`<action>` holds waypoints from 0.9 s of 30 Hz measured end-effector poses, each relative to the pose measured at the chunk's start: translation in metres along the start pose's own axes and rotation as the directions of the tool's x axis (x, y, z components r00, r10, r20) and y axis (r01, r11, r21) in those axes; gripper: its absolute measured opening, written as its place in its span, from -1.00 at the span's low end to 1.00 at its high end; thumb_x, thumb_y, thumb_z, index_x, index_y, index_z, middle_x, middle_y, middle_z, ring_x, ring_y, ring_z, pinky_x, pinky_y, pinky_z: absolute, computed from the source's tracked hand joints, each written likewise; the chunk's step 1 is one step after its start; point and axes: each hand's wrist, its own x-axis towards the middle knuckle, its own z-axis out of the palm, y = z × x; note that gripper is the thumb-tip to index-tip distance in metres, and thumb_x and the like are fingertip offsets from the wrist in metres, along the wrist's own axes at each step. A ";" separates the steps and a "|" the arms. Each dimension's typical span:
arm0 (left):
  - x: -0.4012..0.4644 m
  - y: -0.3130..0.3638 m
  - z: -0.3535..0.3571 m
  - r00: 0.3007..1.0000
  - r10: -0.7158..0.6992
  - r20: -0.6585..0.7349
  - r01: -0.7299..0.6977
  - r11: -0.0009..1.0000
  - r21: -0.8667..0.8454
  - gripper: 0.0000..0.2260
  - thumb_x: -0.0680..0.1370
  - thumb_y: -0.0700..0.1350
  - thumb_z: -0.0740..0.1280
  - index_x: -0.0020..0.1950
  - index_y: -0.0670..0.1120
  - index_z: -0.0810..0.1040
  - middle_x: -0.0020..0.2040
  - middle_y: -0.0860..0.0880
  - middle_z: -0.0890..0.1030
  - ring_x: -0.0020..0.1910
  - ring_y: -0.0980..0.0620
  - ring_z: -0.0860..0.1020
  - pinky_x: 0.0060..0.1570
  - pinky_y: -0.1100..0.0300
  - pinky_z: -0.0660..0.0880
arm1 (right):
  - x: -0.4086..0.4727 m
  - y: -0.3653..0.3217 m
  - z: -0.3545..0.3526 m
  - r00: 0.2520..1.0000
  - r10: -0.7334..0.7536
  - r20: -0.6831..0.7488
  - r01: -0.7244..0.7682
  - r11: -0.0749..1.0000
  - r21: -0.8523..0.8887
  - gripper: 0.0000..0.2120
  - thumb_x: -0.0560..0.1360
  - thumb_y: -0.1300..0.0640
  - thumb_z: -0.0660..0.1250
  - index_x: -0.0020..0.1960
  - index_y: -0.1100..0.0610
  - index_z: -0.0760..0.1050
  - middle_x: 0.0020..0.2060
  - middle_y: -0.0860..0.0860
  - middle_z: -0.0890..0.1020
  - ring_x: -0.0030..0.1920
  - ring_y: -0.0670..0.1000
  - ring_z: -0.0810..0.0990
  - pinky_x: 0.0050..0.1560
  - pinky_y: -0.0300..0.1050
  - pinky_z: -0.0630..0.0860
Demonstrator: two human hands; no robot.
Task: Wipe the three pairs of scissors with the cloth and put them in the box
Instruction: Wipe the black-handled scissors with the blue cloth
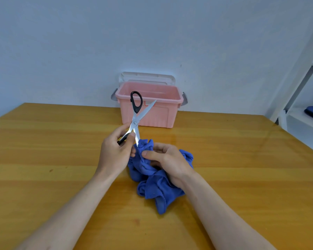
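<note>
Head view puts the wooden desk [43,150] across the whole lower frame, and I take the pink storage box [148,112] at its far edge, against the wall, as my landmark. The box stands open, its white lid [146,77] tipped up behind it. I cannot see down to its floor, so I cannot tell whether any scissors already lie inside. No other scissors show on the desk in front of the box, so my guess is that this pair is a late one, perhaps the last, but that is only a judgement.

In front of the box, toward me, a crumpled blue cloth [155,188] rests partly on the desk. My right hand [170,163] has its fingers curled round an upper fold of it, bunching that fold over the tip of one blade.

Just in front of the box, my left hand [114,152] grips the black-handled scissors [135,121] by the lower handle loop. They are spread wide in an X: the free handle loop and the second blade point up across the box's front wall, while the first blade runs down into the cloth.

So wiping is under way on this pair; the second blade looks unwiped yet, and closing the scissors and placing them in the box remains.
</note>
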 end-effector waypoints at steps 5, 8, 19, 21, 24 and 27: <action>0.000 0.000 0.003 0.999 -0.049 -0.001 0.049 0.997 -0.065 -0.78 0.60 -0.19 0.30 0.19 0.06 0.53 -0.11 -0.03 0.66 -0.37 0.02 0.62 -0.28 0.16 0.62 | -0.001 0.003 0.004 0.995 -0.081 -0.057 0.077 0.995 -0.064 -0.87 0.54 0.18 0.40 0.06 0.18 0.64 -0.08 0.17 0.68 -0.01 0.10 0.68 0.11 0.04 0.59; 0.000 -0.001 0.003 0.996 -0.089 0.010 0.090 0.989 -0.116 -0.75 0.61 -0.20 0.30 0.28 -0.06 0.51 -0.06 -0.10 0.66 -0.35 0.01 0.62 -0.26 0.16 0.62 | 0.000 0.005 0.006 0.991 -0.117 -0.069 0.113 0.992 -0.061 -0.87 0.57 0.21 0.35 0.06 0.22 0.63 -0.02 0.21 0.70 0.06 0.17 0.68 0.13 0.06 0.60; 0.023 0.002 -0.022 0.943 -0.250 -0.219 0.136 0.891 -0.434 -0.88 0.64 -0.23 0.23 0.16 -0.10 0.44 -0.25 -0.02 0.56 -0.49 0.10 0.42 -0.47 0.25 0.44 | -0.001 -0.001 -0.001 0.982 -0.066 -0.176 0.062 0.998 -0.027 -0.87 0.57 0.24 0.29 -0.06 0.30 0.57 -0.29 0.14 0.57 -0.26 0.09 0.55 -0.26 -0.13 0.50; 0.021 0.000 -0.023 0.958 -0.224 -0.180 0.140 0.910 -0.391 -0.88 0.64 -0.23 0.24 0.14 -0.06 0.45 -0.27 0.00 0.57 -0.48 0.09 0.41 -0.48 0.24 0.41 | 0.000 -0.002 0.002 0.984 -0.058 -0.169 0.069 0.996 0.062 -0.86 0.59 0.23 0.29 -0.04 0.19 0.62 -0.25 0.11 0.64 -0.22 0.06 0.63 -0.21 -0.11 0.55; 0.014 0.000 -0.012 0.986 -0.148 -0.079 0.117 0.945 -0.304 -0.87 0.64 -0.23 0.24 0.11 -0.02 0.47 -0.32 0.06 0.59 -0.50 0.09 0.40 -0.49 0.23 0.41 | 0.000 -0.003 0.004 0.985 -0.039 -0.168 0.070 0.980 0.184 -0.81 0.60 0.14 0.30 0.04 0.20 0.65 -0.14 0.18 0.65 -0.15 0.14 0.62 -0.14 -0.03 0.55; 0.006 0.000 -0.005 0.999 -0.047 -0.003 0.046 0.981 -0.189 -0.85 0.64 -0.23 0.23 0.13 0.00 0.47 -0.27 -0.03 0.60 -0.50 0.06 0.41 -0.48 0.22 0.43 | -0.001 -0.004 0.005 0.991 -0.044 -0.129 0.067 0.982 0.177 -0.79 0.60 0.09 0.30 -0.07 0.15 0.67 -0.17 0.14 0.67 -0.16 0.13 0.63 -0.12 -0.02 0.54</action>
